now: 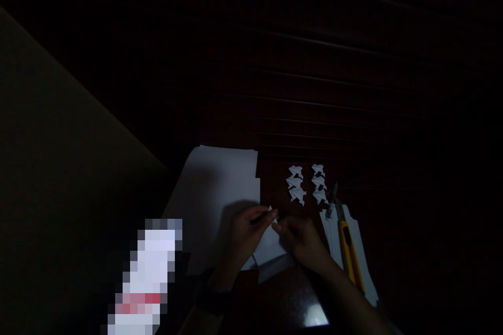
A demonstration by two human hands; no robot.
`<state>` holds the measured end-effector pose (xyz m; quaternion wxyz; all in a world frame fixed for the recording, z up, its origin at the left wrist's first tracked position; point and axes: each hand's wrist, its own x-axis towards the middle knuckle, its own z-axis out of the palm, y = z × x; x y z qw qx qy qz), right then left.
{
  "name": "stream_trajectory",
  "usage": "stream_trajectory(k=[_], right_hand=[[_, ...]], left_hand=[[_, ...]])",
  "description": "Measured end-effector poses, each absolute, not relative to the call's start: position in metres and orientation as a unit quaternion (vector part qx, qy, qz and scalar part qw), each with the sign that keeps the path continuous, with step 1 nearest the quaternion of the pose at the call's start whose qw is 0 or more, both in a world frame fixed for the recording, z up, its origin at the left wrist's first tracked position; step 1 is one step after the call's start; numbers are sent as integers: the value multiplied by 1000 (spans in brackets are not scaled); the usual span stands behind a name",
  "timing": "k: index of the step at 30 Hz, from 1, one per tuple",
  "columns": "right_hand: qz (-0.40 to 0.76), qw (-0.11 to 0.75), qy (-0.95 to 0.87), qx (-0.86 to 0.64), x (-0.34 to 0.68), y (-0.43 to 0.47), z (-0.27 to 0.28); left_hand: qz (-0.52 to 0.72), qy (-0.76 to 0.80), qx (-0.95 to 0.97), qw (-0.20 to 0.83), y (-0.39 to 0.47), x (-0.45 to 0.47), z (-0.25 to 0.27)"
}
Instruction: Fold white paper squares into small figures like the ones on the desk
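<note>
My left hand (248, 230) and my right hand (301, 238) meet at the middle, fingertips pinched on a small folded piece of white paper (270, 208). Only its pointed tip and a sliver between the fingers show; the fingers hide the rest. Below them lies a white paper sheet (273, 248), with a folded flap at its lower edge. Large white sheets (220, 183) spread out beyond my left hand. Ahead of my right hand, several small folded paper figures (296, 183) stand in two columns on the dark table.
A yellow utility knife (349, 251) with its blade out lies on white paper pieces (365, 251) at the right. Near its tip is a small metallic tool (333, 201). A pixelated bright shape (145, 272) is at lower left. The dark table (283, 298) reflects light.
</note>
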<state>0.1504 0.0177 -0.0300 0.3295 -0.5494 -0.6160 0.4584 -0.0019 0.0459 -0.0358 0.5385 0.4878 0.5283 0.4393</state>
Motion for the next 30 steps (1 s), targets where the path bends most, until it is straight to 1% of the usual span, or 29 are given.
stream_trajectory(k=[9, 17, 23, 30], right_hand=[[470, 335, -605, -548, 151, 17, -31], [473, 318, -610, -551, 153, 17, -32], [458, 334, -619, -543, 151, 15, -29], [456, 324, -620, -550, 151, 15, -29]], left_hand=[[437, 530, 453, 568, 46, -4, -37], [438, 514, 447, 587, 45, -7, -39], [446, 496, 430, 609, 45, -8, -36], [459, 504, 418, 600, 47, -9, -37]])
